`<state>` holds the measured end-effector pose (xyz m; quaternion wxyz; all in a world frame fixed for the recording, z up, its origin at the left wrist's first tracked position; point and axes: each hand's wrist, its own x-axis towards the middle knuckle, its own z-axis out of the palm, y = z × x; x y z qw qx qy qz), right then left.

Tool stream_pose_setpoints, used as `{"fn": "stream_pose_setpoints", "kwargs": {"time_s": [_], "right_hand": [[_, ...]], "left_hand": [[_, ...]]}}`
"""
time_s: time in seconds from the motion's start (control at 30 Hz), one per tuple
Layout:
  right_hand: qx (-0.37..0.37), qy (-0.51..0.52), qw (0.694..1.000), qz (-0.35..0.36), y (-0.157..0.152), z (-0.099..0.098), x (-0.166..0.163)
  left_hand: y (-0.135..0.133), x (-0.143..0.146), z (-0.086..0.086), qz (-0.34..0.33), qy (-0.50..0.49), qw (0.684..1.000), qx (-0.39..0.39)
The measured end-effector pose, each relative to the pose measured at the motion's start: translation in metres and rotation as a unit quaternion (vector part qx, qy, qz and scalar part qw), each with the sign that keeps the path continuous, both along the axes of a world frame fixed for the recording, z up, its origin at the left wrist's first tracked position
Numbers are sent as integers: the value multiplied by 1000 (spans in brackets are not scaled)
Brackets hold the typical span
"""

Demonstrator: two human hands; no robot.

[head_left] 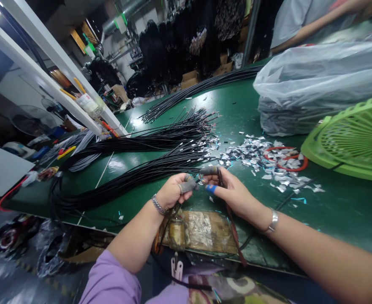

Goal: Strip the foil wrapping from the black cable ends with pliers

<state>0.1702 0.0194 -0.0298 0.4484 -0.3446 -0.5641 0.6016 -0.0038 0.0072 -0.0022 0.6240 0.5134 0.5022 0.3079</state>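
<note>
My left hand point(173, 191) and my right hand point(228, 190) meet over the near edge of the green table point(331, 211). Both are closed in a pinch on the end of a thin black cable point(200, 177) between them. Grey tape wraps several fingertips and blue tape wraps my right thumb. A dark cable hangs from my right hand down past the table edge. A long bundle of black cables point(135, 173) lies just behind my hands, its stripped ends pointing right.
A heap of small silver foil scraps point(258, 156) lies to the right, with a red ring point(283, 158) among them. A green fan grille point(353, 139) and a bagged bundle point(315, 84) sit at far right. Another person point(302, 21) stands behind the bag.
</note>
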Motion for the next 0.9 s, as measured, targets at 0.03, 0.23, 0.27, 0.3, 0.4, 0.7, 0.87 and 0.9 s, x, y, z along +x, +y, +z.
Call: {"fn": "stream_pose_setpoints", "kwargs": {"time_s": [0.03,0.23,0.27,0.3,0.4,0.7,0.87,0.9], "right_hand": [[1,5,1000,-6,0,0,1],[3,17,999,-37,0,-2,1],[8,14,999,-37,0,-2,1],[14,10,999,-36,1,-2,1],[42,-13,998,-37,2,-2,2],[72,-89,991,-70,2,-2,0],[56,-58,993,-81,2,1,2],[52,-58,994,-78,2,2,3]], "left_hand": [[0,0,0,1,-3,1000,-2],[-1,1,2,-7,-3,1000,-2],[-1,1,3,-10,2,1000,0],[-1,1,3,-12,8,1000,2],[-1,1,3,-12,23,1000,4],[-2,2,0,-51,71,996,-8],[-1,3,1,5,51,999,17],[-1,4,2,16,50,998,22]]}}
